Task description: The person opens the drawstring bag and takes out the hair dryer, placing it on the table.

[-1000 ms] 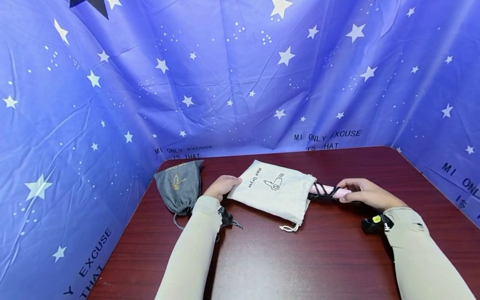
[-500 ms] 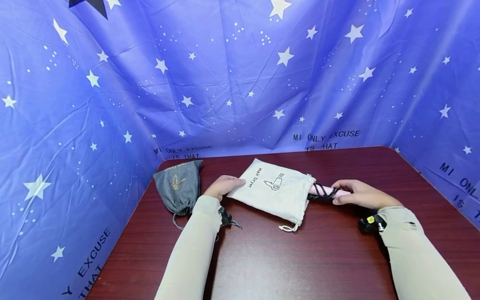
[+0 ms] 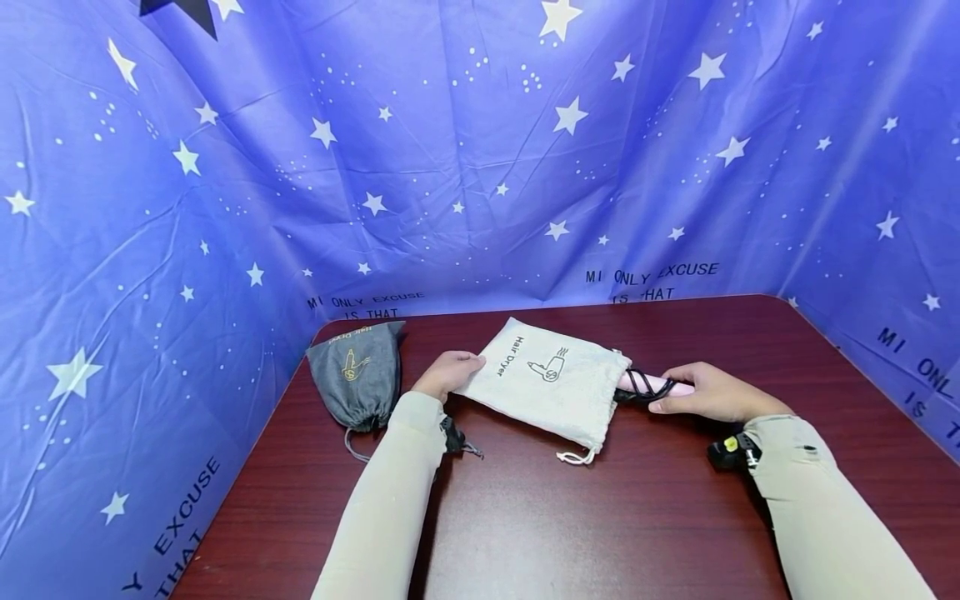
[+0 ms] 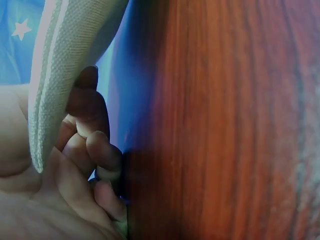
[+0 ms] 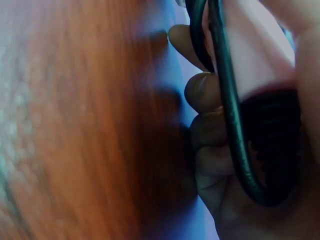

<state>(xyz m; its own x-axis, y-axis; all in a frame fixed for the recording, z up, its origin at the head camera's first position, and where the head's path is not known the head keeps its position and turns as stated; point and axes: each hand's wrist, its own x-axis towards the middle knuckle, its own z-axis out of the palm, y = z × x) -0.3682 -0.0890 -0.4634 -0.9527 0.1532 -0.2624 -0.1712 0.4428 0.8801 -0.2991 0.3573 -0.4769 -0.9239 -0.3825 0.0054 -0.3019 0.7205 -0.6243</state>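
A white drawstring bag [image 3: 581,392] printed "Hair Dryer" lies on the table, its mouth facing right. My left hand [image 3: 450,373] pinches its closed end; the left wrist view shows the cloth edge [image 4: 55,85] between thumb and curled fingers. Out of the mouth sticks the pink handle of a hair dryer [image 3: 678,389], wrapped in a black cord [image 3: 647,386]. Its other part is hidden in the bag. Around the handle's outer end my right hand [image 3: 720,393] curls. In the right wrist view the cord [image 5: 232,115] loops from a black ribbed sleeve at the handle's base [image 5: 272,135].
On the left of the dark red table [image 3: 570,517] lies a grey drawstring bag [image 3: 363,375], also printed, with its cords near my left sleeve. A white drawstring [image 3: 576,457] hangs from the white bag's near corner. Behind stands a blue star-printed curtain [image 3: 450,167].
My right hand has moved left along the handle toward the bag's mouth. The left hand and the white bag have hardly moved.
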